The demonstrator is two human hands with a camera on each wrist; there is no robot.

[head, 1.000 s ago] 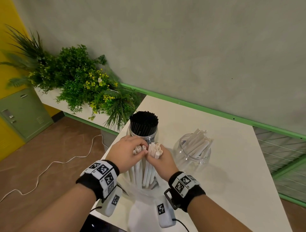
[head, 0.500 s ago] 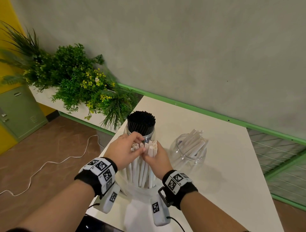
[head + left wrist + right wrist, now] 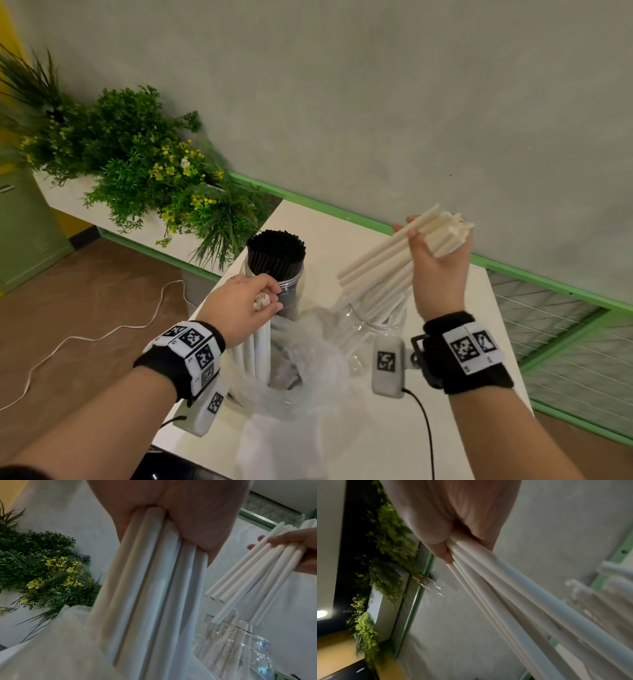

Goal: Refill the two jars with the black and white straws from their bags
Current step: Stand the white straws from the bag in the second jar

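Observation:
My right hand [image 3: 436,263] grips a bundle of white straws [image 3: 376,263], tilted, its lower ends just above the mouth of the round glass jar [image 3: 363,329], which holds more white straws. My left hand [image 3: 263,303] grips the tops of the other white straws [image 3: 257,346], which stand upright in the clear plastic bag [image 3: 308,370]. Behind it the tall jar [image 3: 291,294] is packed with black straws [image 3: 275,250]. The left wrist view has the upright straws [image 3: 154,588] under my left hand [image 3: 188,513], with the tilted bundle [image 3: 257,568] over the glass jar [image 3: 240,649]. The right wrist view shows the right hand [image 3: 453,513] round its straws [image 3: 505,595].
Everything stands on a white table [image 3: 445,394] against a grey wall with a green rail [image 3: 342,209]. A planter of green plants [image 3: 137,164] sits left of the table. A white cable [image 3: 85,339] lies on the brown floor, beside a green cabinet [image 3: 24,233].
My right hand has pulled a bundle of white straws out of the bag and carried it up and right, over the round jar. The left hand stays on the remaining straws.

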